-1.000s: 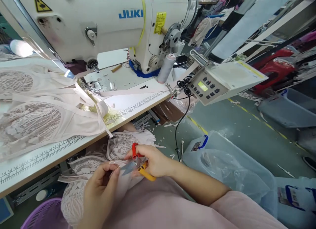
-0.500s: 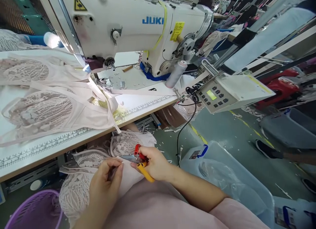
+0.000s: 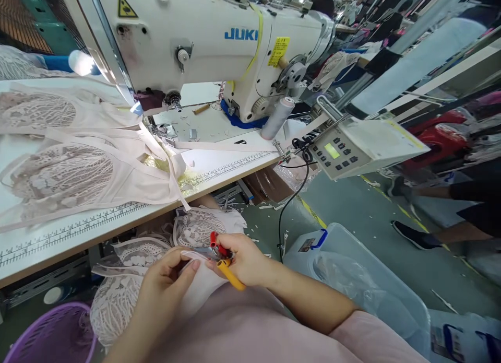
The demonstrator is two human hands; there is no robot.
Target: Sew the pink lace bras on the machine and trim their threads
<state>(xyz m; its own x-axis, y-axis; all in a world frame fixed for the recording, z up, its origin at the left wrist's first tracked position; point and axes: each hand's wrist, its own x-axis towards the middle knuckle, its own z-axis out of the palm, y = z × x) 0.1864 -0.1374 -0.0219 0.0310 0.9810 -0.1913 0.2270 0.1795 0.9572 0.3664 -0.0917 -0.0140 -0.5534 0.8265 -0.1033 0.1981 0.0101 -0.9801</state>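
On my lap lies a pale pink lace garment, its plain fabric part running up between my hands. My left hand pinches the edge of that fabric between thumb and fingers. Scissors with one red and one yellow handle are held in my right hand, blades pointing left at the fabric edge beside my left fingertips. Whether the blades touch the fabric I cannot tell. More pale lace pieces hang below the table edge.
A white JUKI sewing machine stands on the table, with lace garments on its left. A control box juts out at right. Below are a purple basket and a clear bin. A person's legs show at right.
My left hand has turned slightly and the pinched fabric edge now shows folded up at its fingertips. The scissors have shifted slightly left. A person's legs have come further into view at right.
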